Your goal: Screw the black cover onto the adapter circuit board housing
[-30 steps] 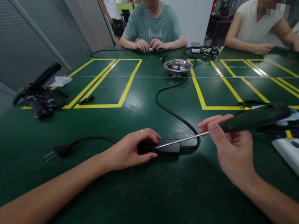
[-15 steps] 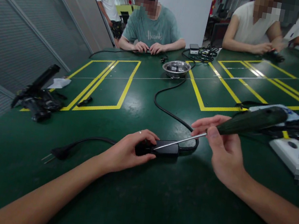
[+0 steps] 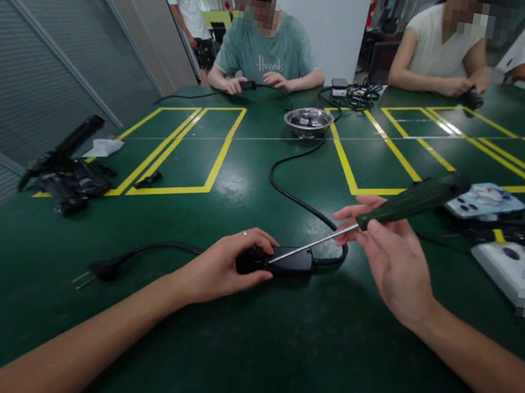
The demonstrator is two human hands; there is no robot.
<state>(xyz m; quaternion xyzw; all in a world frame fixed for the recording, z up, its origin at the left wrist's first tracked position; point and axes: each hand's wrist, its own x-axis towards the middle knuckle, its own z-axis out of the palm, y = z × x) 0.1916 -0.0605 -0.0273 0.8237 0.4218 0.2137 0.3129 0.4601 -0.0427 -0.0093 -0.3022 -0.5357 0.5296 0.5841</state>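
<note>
A black power adapter [image 3: 289, 261] lies on the green table [image 3: 264, 359] in front of me. My left hand [image 3: 225, 264] is wrapped over its left end and presses it down. A cable runs from that end to a two-pin plug [image 3: 100, 269]; another cable [image 3: 293, 195] loops away toward the back. My right hand [image 3: 391, 256] grips a screwdriver [image 3: 409, 199] with a dark green handle near where the shaft begins. The metal shaft slants down-left, and its tip rests on top of the adapter close to my left fingers.
A steel bowl [image 3: 308, 121] stands beyond the cable. Black tool parts [image 3: 66, 172] lie at the left edge, with a small black piece [image 3: 148, 178] near them. A phone [image 3: 485, 200] and a white device [image 3: 509, 264] sit at the right. Other people work along the far side.
The screwdriver handle has swung up and to the left, so the shaft stands steeper. My right-hand fingers have shifted on the handle. The left hand and adapter stay put.
</note>
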